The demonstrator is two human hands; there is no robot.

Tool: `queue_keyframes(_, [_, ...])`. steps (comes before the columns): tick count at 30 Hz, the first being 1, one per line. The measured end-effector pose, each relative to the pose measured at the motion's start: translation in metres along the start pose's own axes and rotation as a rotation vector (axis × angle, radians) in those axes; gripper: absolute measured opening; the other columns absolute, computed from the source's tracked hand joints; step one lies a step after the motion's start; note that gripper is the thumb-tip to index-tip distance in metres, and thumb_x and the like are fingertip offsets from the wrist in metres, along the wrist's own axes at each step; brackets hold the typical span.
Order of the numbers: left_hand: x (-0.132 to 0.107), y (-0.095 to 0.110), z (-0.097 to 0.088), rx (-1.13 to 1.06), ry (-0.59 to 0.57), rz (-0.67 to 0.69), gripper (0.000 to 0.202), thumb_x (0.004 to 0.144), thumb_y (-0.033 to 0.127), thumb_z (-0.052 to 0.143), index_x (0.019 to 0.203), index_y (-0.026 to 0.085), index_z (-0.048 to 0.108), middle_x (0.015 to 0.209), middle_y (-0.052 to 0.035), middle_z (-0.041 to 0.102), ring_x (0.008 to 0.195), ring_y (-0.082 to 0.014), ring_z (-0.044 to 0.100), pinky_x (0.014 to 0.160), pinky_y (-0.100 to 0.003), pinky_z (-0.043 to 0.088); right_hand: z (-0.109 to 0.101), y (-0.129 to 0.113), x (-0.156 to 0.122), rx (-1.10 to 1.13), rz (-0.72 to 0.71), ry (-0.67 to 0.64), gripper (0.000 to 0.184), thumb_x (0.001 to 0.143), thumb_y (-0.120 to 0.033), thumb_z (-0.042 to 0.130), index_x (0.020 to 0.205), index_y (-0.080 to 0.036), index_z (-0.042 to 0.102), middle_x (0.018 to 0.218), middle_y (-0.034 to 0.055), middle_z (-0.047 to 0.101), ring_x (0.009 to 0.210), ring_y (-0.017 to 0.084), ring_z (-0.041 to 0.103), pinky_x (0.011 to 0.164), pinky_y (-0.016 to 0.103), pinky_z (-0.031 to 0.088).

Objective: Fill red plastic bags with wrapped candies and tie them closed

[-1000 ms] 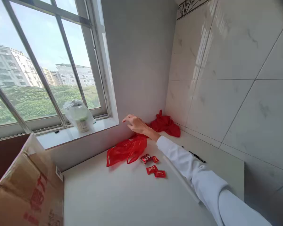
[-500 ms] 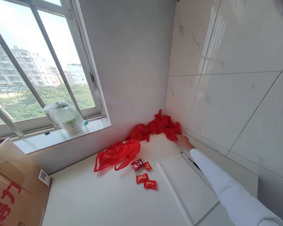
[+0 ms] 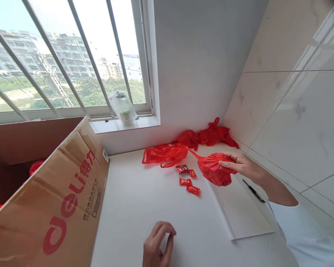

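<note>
A crumpled red plastic bag hangs over the table, gripped by my right hand with the thumb on top; a thin strip stretches from it toward the bags behind. My left hand is low over the near table, fingers curled and thumb tip meeting the index finger, nothing visible in it. Between the hands lie several small red-wrapped packets; one larger dark red packet is at the back of that group. Another red plastic bag lies flattened behind them.
More red bags are bunched along the wall. An open notebook and a black pen lie on the right. At left stands an open cardboard box with red items inside. A bagged cup sits on the windowsill.
My right hand has come back from the wall corner, lifting a red bag over the notebook. My left hand has entered from below. The view has shifted left, showing more of the box.
</note>
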State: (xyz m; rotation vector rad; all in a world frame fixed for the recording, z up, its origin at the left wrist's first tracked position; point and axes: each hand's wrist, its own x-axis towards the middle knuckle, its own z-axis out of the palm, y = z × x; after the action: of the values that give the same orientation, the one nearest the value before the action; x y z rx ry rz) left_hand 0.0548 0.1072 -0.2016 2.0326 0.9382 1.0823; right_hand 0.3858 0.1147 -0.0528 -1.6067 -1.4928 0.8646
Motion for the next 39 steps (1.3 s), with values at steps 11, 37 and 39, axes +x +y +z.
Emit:
queue_keyframes(11, [-0.001, -0.030, -0.070, -0.042, 0.619, -0.474, 0.026, 0.094, 0.042, 0.037, 0.100, 0.021, 0.052, 0.099, -0.0038, 0.059, 0.087, -0.0172, 0.062, 0.073, -0.032, 0.052, 0.170, -0.003, 0.026, -0.194, -0.531, -0.200, 0.020, 0.084, -0.009, 0.044, 0.092, -0.022, 0.058, 0.095, 0.0030, 0.060, 0.088, 0.017, 0.054, 0.075, 0.028, 0.042])
queue_keyframes(37, [0.081, -0.018, -0.075, 0.387, -0.331, -0.196, 0.013, 0.074, 0.015, 0.064, 0.086, 0.016, 0.061, 0.071, 0.0032, 0.053, 0.061, -0.0115, 0.048, 0.062, -0.027, 0.041, 0.220, 0.007, 0.027, -0.473, -0.341, -0.017, 0.012, 0.085, -0.015, 0.055, 0.083, -0.022, 0.064, 0.085, 0.0005, 0.065, 0.081, 0.017, 0.052, 0.071, 0.027, 0.038])
queue_keyframes(39, [0.089, -0.015, -0.078, 0.351, -0.350, -0.198, 0.007, 0.074, 0.019, 0.063, 0.079, 0.016, 0.060, 0.067, 0.0040, 0.053, 0.059, -0.0108, 0.047, 0.059, -0.025, 0.039, 0.216, 0.006, 0.029, -0.448, -0.330, -0.009, 0.012, 0.084, -0.015, 0.055, 0.082, -0.022, 0.064, 0.083, 0.0003, 0.064, 0.081, 0.017, 0.052, 0.070, 0.026, 0.038])
